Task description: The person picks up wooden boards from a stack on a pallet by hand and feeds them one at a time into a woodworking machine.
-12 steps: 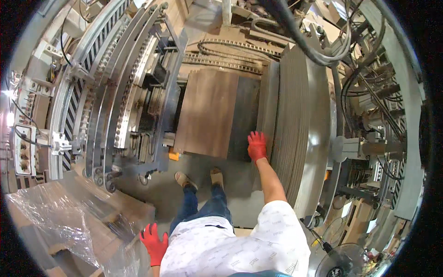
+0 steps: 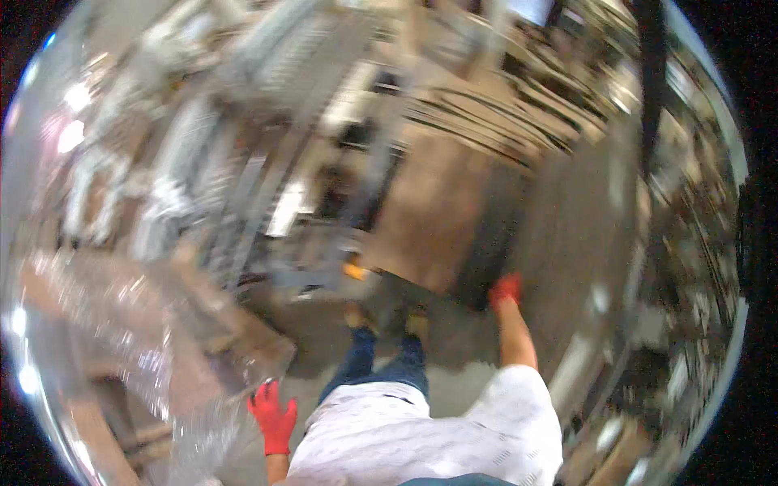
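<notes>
My left hand (image 2: 273, 419), in a red glove, hangs at my side with its fingers spread and nothing in it. Close by lies crumpled clear plastic wrap (image 2: 150, 364). My right arm reaches forward, and my red-gloved right hand (image 2: 506, 290) is at the near end of a dark strip (image 2: 493, 235) beside a brown wood-grain panel (image 2: 429, 211). Motion smears its fingers, so I cannot tell whether it touches or grips anything. Right of that hand stands a row of grey-brown boards (image 2: 575, 219), blurred here.
Machine rails and rollers (image 2: 275, 170) run along the left, with an orange part (image 2: 354, 270) at their near end. Dark cables (image 2: 502, 121) lie beyond the panel. More blurred machinery (image 2: 689, 219) fills the right side. Cardboard (image 2: 251, 340) lies at the lower left.
The view has swung and blurred, so the panel and boards sit farther right and tilted. My right hand stays near the dark strip's near end; its spread fingers are now smeared. My left hand remains spread.
</notes>
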{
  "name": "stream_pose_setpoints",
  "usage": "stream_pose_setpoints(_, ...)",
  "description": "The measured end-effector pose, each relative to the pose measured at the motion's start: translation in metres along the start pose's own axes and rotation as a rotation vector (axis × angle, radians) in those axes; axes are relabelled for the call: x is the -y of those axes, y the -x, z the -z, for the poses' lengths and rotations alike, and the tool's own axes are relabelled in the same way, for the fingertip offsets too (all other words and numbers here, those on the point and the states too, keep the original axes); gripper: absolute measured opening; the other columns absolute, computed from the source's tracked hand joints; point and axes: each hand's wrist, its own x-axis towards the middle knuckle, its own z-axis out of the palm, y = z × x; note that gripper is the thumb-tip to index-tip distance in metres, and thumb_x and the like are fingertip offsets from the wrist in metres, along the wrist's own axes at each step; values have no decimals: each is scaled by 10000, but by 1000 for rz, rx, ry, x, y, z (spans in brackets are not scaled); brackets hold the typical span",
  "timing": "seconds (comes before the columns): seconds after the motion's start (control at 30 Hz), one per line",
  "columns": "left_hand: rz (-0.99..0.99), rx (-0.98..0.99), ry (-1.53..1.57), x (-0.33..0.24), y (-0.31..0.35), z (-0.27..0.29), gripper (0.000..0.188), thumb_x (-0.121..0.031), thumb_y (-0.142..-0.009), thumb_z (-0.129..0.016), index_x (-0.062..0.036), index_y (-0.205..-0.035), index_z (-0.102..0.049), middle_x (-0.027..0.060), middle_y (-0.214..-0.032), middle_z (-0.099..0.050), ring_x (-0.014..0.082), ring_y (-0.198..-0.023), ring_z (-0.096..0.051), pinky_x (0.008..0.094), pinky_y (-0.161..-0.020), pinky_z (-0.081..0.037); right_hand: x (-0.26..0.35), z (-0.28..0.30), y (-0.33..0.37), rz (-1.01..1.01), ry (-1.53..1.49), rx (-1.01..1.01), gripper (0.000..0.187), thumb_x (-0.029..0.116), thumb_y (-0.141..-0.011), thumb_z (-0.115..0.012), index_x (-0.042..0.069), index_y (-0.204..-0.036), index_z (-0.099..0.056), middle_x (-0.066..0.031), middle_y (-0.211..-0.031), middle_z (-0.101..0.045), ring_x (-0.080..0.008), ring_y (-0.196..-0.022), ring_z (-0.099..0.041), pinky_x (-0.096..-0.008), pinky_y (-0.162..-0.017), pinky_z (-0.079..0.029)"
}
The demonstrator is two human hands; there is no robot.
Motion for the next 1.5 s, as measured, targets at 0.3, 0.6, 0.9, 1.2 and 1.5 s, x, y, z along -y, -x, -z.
stream_pose_setpoints(0.3, 542, -845, 113, 99, -19, 54, 655, -366, -827, -772, -91, -1381, -559, 160, -1299, -590, 339, -1241, -534, 536, -1068, -364, 132, 147, 70, 471, -1594, 176, 598, 499, -992, -441, 132, -1462, -481, -95, -1531, -408, -297, -1413, -340, -530, -1161, -203)
stream_pose_setpoints(0.6, 1039, -1704, -355, 257, 128, 281, 673, -329, -797, -818, -9, -1327, -553, 212, -1285, -592, 377, -1233, -525, 487, -1047, -408, 229, 168, 6, 577, -1663, 570, 518, 442, -997, -484, 112, -1392, -536, -105, -1437, -491, -293, -1313, -438, -503, -1092, -317)
stream_pose_setpoints(0.9, 1312, -1538, -169, 387, 127, 311, 593, -487, -785, -721, -65, -1199, -668, 146, -1271, -648, 325, -1241, -579, 478, -1039, -435, 194, 92, -72, 489, -1892, 713, 438, 384, -1001, -527, 92, -1321, -590, -115, -1343, -573, -289, -1213, -537, -476, -1023, -431)
stream_pose_setpoints(1.2, 1198, -1529, -618, 340, 110, 302, 643, -380, -823, -742, -69, -1361, -574, 163, -1333, -632, 296, -1233, -595, 518, -1137, -336, 188, 17, -92, 411, -2146, 725, 359, 300, -1015, -552, 61, -1272, -628, -79, -1232, -644, -223, -1108, -604, -428, -951, -514)
stream_pose_setpoints(1.5, 393, -1669, -919, 226, 97, 321, 644, -166, -654, -940, -5, -1191, -623, 100, -1130, -708, 316, -1101, -636, 426, -968, -498, 274, 99, -41, 718, -1374, 527, 238, 242, -995, -552, 49, -992, -691, -64, -966, -690, -271, -917, -651, -408, -801, -534)
